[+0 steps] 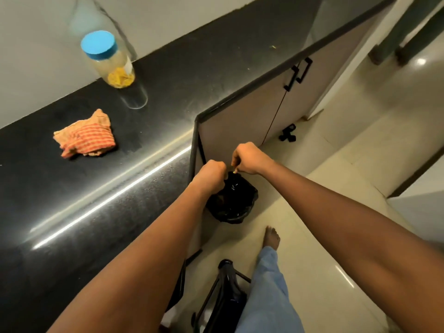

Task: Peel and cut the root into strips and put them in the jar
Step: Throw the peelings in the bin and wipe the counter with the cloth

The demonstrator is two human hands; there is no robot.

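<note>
A clear jar (pixel 113 63) with a blue lid stands at the back of the black counter (pixel 149 145), yellow strips heaped in its bottom. Both my hands hang past the counter's end, above a bin lined with a black bag (pixel 234 200) on the floor. My left hand (pixel 211 174) is curled into a fist, and what it may hold is hidden. My right hand (pixel 249 158), close beside it, pinches a small yellowish scrap (pixel 236 170) at its fingertips. No whole root and no knife are in sight.
An orange checked cloth (pixel 85 138) lies crumpled on the counter left of the jar. Cabinet doors with black handles (pixel 298 73) face the tiled floor. My bare foot (pixel 271 237) stands near the bin, and a black-framed object (pixel 223 296) is by my leg.
</note>
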